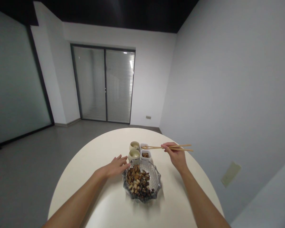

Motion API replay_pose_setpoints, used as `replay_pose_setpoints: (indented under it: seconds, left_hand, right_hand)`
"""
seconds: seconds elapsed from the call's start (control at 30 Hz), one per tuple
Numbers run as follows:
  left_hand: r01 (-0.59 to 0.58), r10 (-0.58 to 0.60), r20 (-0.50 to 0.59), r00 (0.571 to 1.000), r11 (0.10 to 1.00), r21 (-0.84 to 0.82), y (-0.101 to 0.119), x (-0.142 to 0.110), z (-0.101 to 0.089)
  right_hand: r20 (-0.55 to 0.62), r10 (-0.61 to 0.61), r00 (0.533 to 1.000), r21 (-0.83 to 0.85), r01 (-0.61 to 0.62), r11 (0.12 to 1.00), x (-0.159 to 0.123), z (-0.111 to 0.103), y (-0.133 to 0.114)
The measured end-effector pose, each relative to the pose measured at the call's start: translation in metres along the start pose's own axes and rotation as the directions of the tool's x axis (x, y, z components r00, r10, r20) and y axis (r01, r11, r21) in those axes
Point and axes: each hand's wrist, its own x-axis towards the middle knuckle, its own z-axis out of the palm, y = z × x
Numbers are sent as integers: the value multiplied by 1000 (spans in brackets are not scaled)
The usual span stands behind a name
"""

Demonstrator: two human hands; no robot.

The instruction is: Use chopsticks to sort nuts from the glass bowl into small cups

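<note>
My right hand (pixel 177 155) grips a pair of wooden chopsticks (pixel 156 147), whose tips point left over the far white square cup (pixel 142 145). Something small and pale is at the tips, too small to name. My left hand (pixel 118 165) lies with fingers spread at the left rim of a clear glass bowl (pixel 156 176). Inside the bowl are brown elongated pieces (pixel 135 173), pale nuts (pixel 136 185) and dark round pieces (pixel 143 192). The near white square cup (pixel 149 155) contains brown pieces. Beside the white cups stand two round beige cups, one far (pixel 134 144) and one near (pixel 134 154).
Everything stands on a round cream-coloured table (pixel 104 196). A white wall (pixel 228 79) runs close along the right, with a plate (pixel 231 174) on it. Farther back are glass doors (pixel 118 85) with blinds and a grey floor (pixel 38 164).
</note>
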Motion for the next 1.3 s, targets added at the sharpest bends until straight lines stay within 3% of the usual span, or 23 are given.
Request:
replay_pose_setpoints:
  seconds: [0.17,0.47,0.8,0.93,1.1,1.3]
  left_hand:
    - [7,-7,-1,1000,1000,8,-2,3,2]
    - [4,-4,-4,1000,1000,2,-8,6,4]
    - [2,-2,0,1000,1000,3,-5,5,4]
    - [-11,11,-3,1000,1000,8,-5,5,4]
    - [-10,11,-5,1000,1000,10,-3,5,4]
    - [33,-32,-14,999,999,16,-1,7,5]
  right_hand:
    - [-55,-7,998,-48,5,999,7,14,16]
    - [-58,26,998,-98,-31,995,-6,31,38]
    - [-140,99,985,-18,-103,995,-5,13,25]
    - [55,122,991,70,-125,990,-11,2,7]
    - [343,177,923,79,-216,973,-22,6,-18]
    - [476,196,858,25,-236,971,-29,16,-33]
